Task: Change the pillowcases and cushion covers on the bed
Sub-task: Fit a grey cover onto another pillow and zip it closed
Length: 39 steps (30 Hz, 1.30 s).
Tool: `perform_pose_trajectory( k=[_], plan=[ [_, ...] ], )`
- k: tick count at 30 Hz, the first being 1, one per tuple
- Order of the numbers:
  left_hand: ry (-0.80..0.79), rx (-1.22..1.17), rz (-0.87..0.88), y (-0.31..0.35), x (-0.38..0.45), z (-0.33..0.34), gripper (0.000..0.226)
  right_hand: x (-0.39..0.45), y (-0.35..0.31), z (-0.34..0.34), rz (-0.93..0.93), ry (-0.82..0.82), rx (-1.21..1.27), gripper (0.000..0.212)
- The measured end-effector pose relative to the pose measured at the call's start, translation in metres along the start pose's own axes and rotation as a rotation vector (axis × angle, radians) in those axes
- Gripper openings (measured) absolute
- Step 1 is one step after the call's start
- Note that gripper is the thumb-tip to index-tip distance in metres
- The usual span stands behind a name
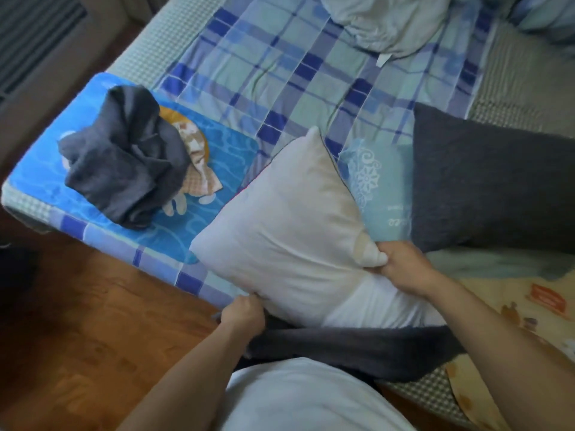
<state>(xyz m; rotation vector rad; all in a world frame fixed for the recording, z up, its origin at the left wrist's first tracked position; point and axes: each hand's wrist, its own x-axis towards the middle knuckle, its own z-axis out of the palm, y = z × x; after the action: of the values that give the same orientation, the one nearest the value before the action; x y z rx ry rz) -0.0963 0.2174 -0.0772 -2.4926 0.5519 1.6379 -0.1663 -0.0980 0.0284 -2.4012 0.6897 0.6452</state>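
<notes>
— Far left, on the bed's corner?
— Crumpled dark grey cover (124, 157), heaped on a bright blue mat (230, 144), over a bit of checked orange cloth (199, 169). Wooden floor (93, 306) below.
— And the left hand (242, 315)?
— Curled tight around the lower left corner of the bare white cushion (286, 231), right at the edge of the blue plaid sheet (280, 73). Fingers hidden partly by the cushion's edge.
— Beneath the cushion?
— Dark grey cushion cover (357, 349), stretched across between the two forearms, against the white shirt (311, 399).
— Further right?
— Right hand (404, 265), pinching the cushion's right corner, fabric bunched between thumb and fingers. Cushion tilted, standing on its lower edge, top corner pointing up the bed.
— Behind it?
— Pale blue patterned pillow (379, 194), touching the cushion, then a large dark grey cushion (494, 188) just beside that. Rumpled white bedding (389, 23) far up the bed. Yellow printed blanket (535, 309) at the right edge.
</notes>
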Motion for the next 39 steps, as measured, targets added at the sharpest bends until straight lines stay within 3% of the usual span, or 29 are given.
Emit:
perform_pose_trajectory(
  k=[3, 6, 10, 13, 16, 17, 19, 22, 24, 26, 28, 30, 31, 32, 33, 34, 36, 39],
  plan=[
    [0.066, -0.095, -0.113, 0.0, -0.008, -0.008, 0.04, -0.026, 0.021, -0.013, 0.031, -0.007, 0.126, 0.01],
    [0.327, -0.373, -0.14, -0.003, -0.011, -0.037, 0.034, -0.054, 0.032, -0.015, 0.019, -0.041, 0.283, 0.014],
    [0.422, -1.375, -0.169, -0.005, 0.022, -0.081, 0.085, -0.078, 0.039, -0.013, 0.031, 0.054, 0.333, 0.011],
    [0.312, -1.766, -0.057, 0.028, -0.006, -0.107, 0.046, -0.094, 0.041, -0.021, 0.019, 0.147, 0.346, 0.003],
    [0.163, -2.003, 0.168, 0.061, -0.042, -0.133, 0.024, -0.12, 0.034, -0.049, -0.015, 0.251, 0.294, 0.036],
    [0.137, -1.997, 0.242, 0.067, -0.049, -0.148, 0.02, -0.128, 0.027, -0.06, -0.027, 0.287, 0.307, 0.04],
    [0.177, -1.917, 0.374, 0.077, -0.061, -0.191, 0.032, -0.143, 0.011, -0.078, -0.061, 0.374, 0.4, 0.042],
    [0.342, -1.545, 0.589, 0.088, -0.106, -0.265, 0.028, -0.147, -0.003, -0.087, -0.051, 0.453, 0.661, 0.058],
    [0.504, -1.122, 0.695, 0.094, -0.141, -0.293, 0.024, -0.143, 0.0, -0.076, 0.07, 0.306, 0.799, 0.062],
    [0.606, -0.849, 0.746, 0.103, -0.166, -0.298, 0.035, -0.145, 0.017, -0.048, 0.122, 0.13, 0.84, 0.043],
    [0.561, -0.713, 0.79, 0.105, -0.165, -0.281, 0.039, -0.156, 0.067, -0.02, 0.083, 0.074, 0.805, 0.032],
    [0.517, -0.702, 0.79, 0.1, -0.153, -0.261, 0.038, -0.154, 0.121, -0.032, 0.028, 0.064, 0.794, 0.038],
    [0.501, -0.736, 0.774, 0.096, -0.146, -0.252, 0.039, -0.156, 0.138, -0.046, -0.01, 0.261, 0.939, 0.045],
    [0.484, -0.767, 0.75, 0.093, -0.141, -0.245, 0.043, -0.16, 0.128, -0.067, -0.095, 0.319, 1.262, 0.051],
    [0.467, -0.788, 0.73, 0.091, -0.141, -0.239, 0.045, -0.163, 0.121, -0.089, -0.225, 0.155, 1.591, 0.053],
    [0.462, -0.802, 0.717, 0.092, -0.141, -0.234, 0.044, -0.164, 0.108, -0.109, -0.301, 0.046, 1.639, 0.05],
    [0.462, -0.877, 0.719, 0.101, -0.147, -0.226, 0.037, -0.149, 0.086, -0.129, -0.245, 0.053, 1.22, 0.042],
    [0.595, -1.003, 0.636, 0.124, -0.144, -0.214, 0.032, -0.125, -0.002, -0.118, -0.349, -0.234, 0.45, 0.102]
  ],
)
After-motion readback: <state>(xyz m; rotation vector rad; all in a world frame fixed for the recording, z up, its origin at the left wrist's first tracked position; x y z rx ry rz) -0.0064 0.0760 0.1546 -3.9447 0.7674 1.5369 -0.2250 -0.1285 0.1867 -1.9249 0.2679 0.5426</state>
